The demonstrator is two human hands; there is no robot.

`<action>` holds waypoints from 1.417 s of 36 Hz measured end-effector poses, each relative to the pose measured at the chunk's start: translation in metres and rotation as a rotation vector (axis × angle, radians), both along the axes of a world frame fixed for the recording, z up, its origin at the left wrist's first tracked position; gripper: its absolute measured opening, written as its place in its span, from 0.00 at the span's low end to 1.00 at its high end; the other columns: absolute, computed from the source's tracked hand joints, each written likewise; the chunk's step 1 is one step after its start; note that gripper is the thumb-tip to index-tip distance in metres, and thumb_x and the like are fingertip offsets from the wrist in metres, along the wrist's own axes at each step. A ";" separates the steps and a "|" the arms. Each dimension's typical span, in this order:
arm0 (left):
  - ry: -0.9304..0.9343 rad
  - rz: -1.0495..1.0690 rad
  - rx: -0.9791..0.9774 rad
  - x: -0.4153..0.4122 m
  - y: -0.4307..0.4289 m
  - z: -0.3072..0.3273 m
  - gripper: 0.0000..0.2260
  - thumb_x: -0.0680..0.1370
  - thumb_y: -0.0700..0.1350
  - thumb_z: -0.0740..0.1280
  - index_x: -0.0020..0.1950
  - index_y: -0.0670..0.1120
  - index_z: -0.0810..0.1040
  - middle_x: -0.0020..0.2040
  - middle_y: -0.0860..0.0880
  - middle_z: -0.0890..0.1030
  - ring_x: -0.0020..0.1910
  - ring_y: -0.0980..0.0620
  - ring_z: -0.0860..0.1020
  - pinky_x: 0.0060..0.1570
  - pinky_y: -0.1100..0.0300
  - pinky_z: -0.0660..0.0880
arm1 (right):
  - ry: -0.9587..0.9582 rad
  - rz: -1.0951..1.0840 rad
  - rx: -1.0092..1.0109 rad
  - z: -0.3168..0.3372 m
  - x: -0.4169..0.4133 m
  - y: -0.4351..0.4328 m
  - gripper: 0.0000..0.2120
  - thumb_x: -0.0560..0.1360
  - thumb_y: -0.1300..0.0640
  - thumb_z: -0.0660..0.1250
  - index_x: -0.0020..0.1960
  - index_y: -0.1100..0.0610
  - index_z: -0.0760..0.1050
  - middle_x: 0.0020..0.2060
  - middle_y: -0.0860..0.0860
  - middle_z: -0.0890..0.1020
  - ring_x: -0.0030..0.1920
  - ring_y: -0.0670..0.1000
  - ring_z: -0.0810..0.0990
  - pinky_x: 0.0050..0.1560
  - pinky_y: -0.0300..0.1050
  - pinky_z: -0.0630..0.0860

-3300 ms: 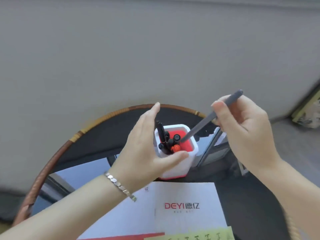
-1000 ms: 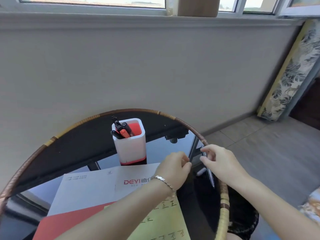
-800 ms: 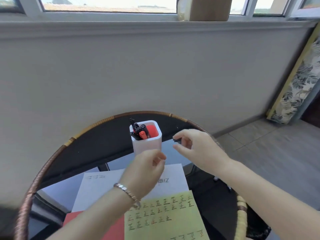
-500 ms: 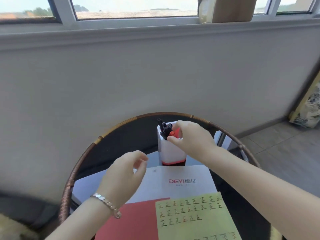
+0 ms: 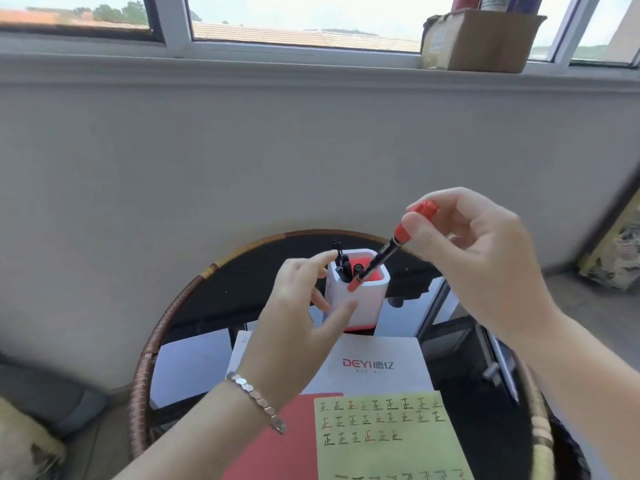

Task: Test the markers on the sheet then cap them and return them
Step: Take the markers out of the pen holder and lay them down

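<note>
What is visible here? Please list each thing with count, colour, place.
red marker: 1, black with red ends, slanted above the holder
pen holder: 1, white, red inside, on the table
black markers: several, black, in the pen holder
sheet: 1, yellow-green with test marks, nearest on table
folder: 1, red, partly under the sheet
white paper: 1, red logo, between holder and sheet
table: 1, dark top, woven brown rim, by the wall
cardboard box: 1, brown, on the window sill
bracelet: 1, silver, left wrist
left grip: 1, bare, open, beside the holder
right grip: 1, bare, pinches the red marker's upper end
</note>
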State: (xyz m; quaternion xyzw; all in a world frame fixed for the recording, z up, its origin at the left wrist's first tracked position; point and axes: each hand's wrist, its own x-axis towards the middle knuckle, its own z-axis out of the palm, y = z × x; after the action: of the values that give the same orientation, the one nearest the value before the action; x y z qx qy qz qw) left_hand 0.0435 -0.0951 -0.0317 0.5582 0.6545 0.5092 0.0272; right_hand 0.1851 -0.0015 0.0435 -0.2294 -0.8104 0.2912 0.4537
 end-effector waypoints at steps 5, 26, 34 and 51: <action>-0.038 -0.118 0.062 0.028 0.009 0.011 0.08 0.74 0.46 0.68 0.46 0.60 0.73 0.41 0.55 0.71 0.36 0.57 0.74 0.36 0.70 0.72 | -0.099 0.097 -0.009 -0.020 0.005 -0.016 0.03 0.70 0.49 0.69 0.42 0.47 0.78 0.35 0.49 0.82 0.31 0.56 0.78 0.34 0.47 0.75; -0.401 -0.177 -0.208 0.033 -0.005 -0.014 0.02 0.73 0.40 0.68 0.41 0.46 0.79 0.33 0.51 0.81 0.31 0.58 0.78 0.32 0.62 0.75 | 0.173 0.249 -1.125 -0.071 0.027 -0.010 0.11 0.76 0.67 0.58 0.47 0.58 0.79 0.25 0.51 0.76 0.27 0.47 0.74 0.29 0.37 0.72; 0.205 -0.259 -0.284 0.038 0.000 -0.030 0.09 0.80 0.47 0.55 0.45 0.48 0.72 0.35 0.61 0.71 0.36 0.61 0.71 0.35 0.69 0.67 | -0.025 0.168 -0.797 -0.091 0.025 -0.031 0.06 0.76 0.59 0.63 0.46 0.57 0.79 0.33 0.48 0.83 0.34 0.43 0.80 0.34 0.34 0.75; 0.283 -0.237 -0.191 0.029 0.008 -0.037 0.16 0.75 0.61 0.49 0.46 0.53 0.71 0.31 0.52 0.77 0.28 0.54 0.72 0.24 0.65 0.68 | 0.179 0.313 -0.707 -0.098 0.026 -0.018 0.07 0.72 0.59 0.64 0.40 0.62 0.78 0.29 0.48 0.80 0.32 0.44 0.77 0.38 0.35 0.75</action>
State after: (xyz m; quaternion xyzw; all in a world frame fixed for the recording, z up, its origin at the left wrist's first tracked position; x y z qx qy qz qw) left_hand 0.0727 -0.0875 -0.0688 0.6922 0.6268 0.3545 0.0478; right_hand 0.2108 -0.0198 -0.0545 -0.2189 -0.6427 0.6366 0.3657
